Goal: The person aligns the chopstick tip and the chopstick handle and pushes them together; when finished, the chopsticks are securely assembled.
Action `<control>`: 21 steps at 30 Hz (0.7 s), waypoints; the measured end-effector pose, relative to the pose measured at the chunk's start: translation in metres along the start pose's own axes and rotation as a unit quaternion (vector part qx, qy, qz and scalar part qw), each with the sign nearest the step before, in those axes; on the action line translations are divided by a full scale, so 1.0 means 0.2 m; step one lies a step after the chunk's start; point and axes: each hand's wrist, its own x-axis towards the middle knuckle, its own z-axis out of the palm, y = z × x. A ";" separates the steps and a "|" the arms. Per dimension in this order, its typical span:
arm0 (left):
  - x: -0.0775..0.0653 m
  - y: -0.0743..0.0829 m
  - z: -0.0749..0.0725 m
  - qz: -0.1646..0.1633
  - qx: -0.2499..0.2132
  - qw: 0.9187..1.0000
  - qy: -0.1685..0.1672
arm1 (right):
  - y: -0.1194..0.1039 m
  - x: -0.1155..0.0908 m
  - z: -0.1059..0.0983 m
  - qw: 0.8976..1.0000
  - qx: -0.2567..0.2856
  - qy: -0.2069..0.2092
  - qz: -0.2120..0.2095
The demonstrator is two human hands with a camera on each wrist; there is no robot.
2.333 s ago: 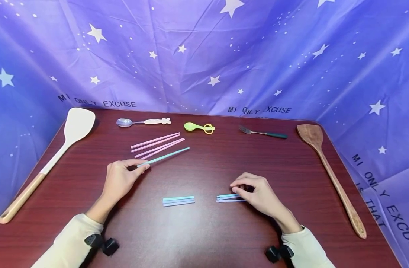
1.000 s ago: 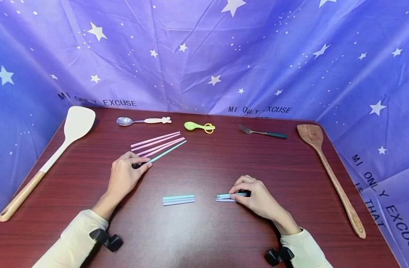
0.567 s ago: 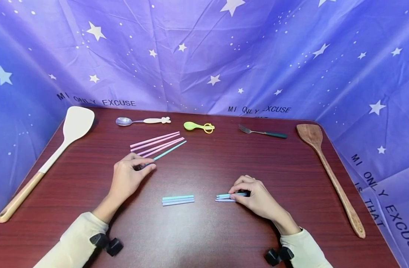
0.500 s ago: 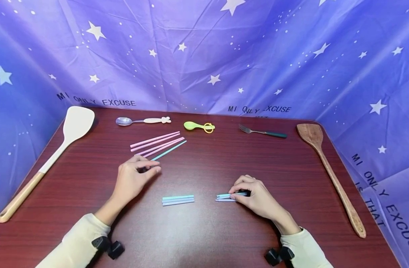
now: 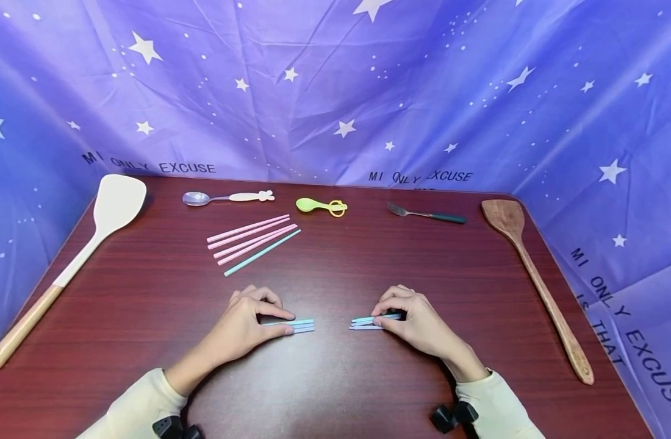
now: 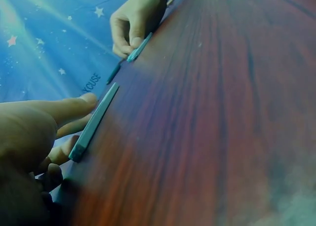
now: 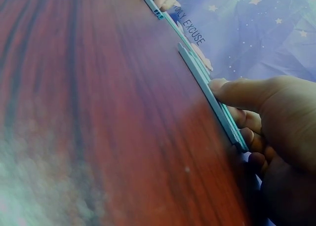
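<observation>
Near the middle of the table lies a small bundle of short blue and lavender chopsticks (image 5: 304,326). My left hand (image 5: 246,323) is over its left end, thumb and index finger on either side. In the left wrist view the thumb seems apart from that bundle (image 6: 93,130). My right hand (image 5: 415,318) pinches a second, similar bundle (image 5: 362,324) between thumb and fingertips; the right wrist view shows the thumb on these chopsticks (image 7: 219,110). Their right ends are partly hidden by the hand. A longer teal chopstick (image 5: 262,252) lies alone behind my left hand.
Several pink chopsticks (image 5: 250,235) lie beyond the teal one. Along the back are a metal spoon (image 5: 226,197), a green spoon (image 5: 320,207) and a fork (image 5: 426,213). A white spatula (image 5: 118,201) and a wooden spatula (image 5: 524,256) flank the table (image 5: 324,274).
My left hand has let go of the teal chopstick beside the pink ones and moved right and nearer, to the left short bundle. My right hand has closed on its bundle and stayed there.
</observation>
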 end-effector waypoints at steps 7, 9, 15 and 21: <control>0.01 0.01 0.01 -0.016 -0.004 1.000 -0.006 | 0.00 0.00 0.00 1.000 0.003 0.003 0.002; 0.01 0.01 0.01 -0.023 -0.007 1.000 -0.006 | 0.00 0.01 0.00 1.000 0.003 0.007 -0.004; 0.01 0.01 0.02 -0.027 -0.011 1.000 0.007 | -0.01 0.01 0.00 1.000 0.003 0.013 -0.016; 0.00 0.01 0.02 -0.025 -0.011 0.999 0.021 | -0.01 0.01 0.00 1.000 0.003 0.013 -0.015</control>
